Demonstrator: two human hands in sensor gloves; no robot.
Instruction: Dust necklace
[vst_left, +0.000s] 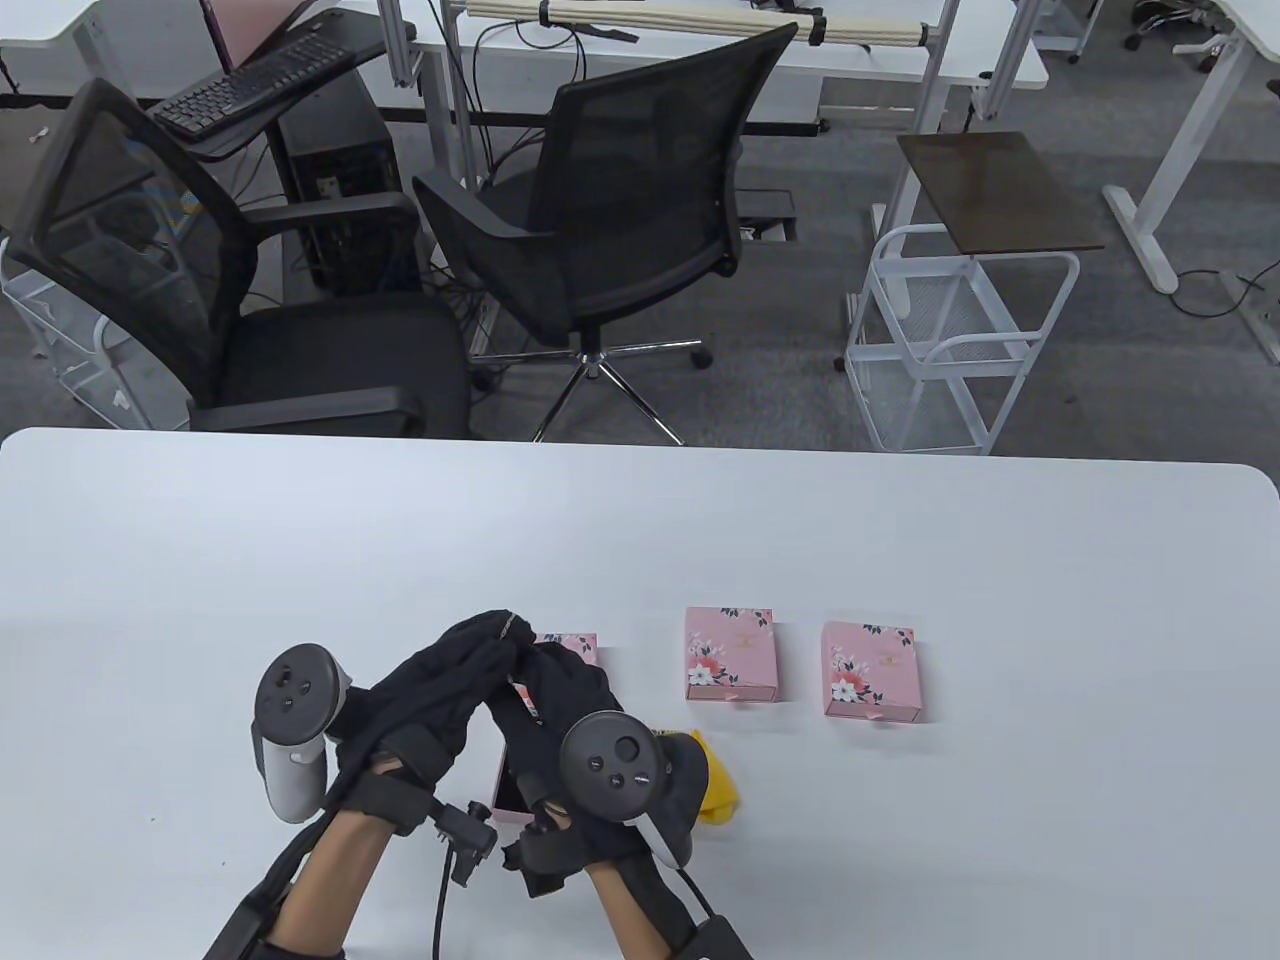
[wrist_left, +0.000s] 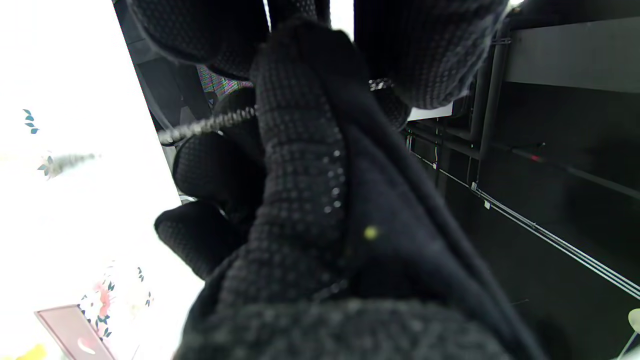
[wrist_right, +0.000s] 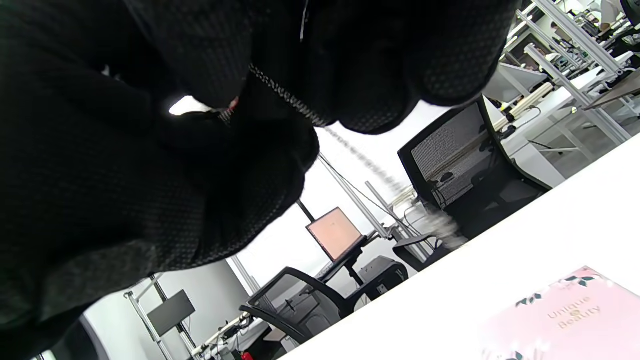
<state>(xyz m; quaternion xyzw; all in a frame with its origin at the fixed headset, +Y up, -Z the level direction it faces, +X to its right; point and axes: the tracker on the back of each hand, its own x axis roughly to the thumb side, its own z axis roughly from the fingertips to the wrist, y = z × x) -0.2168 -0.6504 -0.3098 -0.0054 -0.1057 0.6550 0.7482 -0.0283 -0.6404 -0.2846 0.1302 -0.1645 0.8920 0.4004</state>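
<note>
Both raised over table (vst_left: 300, 540): left hand (vst_left: 425, 690) and right hand (vst_left: 560, 700) pinching necklace chain (wrist_left: 210, 125), mostly hidden by gloves; open pink box (vst_left: 570, 645) half covered.

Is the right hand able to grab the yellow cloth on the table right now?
Probably not yet. The right hand is pinching the necklace chain together with the left hand. The yellow cloth lies right beside its wrist, with nothing blocking it.

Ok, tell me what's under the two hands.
Under the left hand and right hand: an open pink box, a closed one, something yellow. The open box's inside is covered.
</note>
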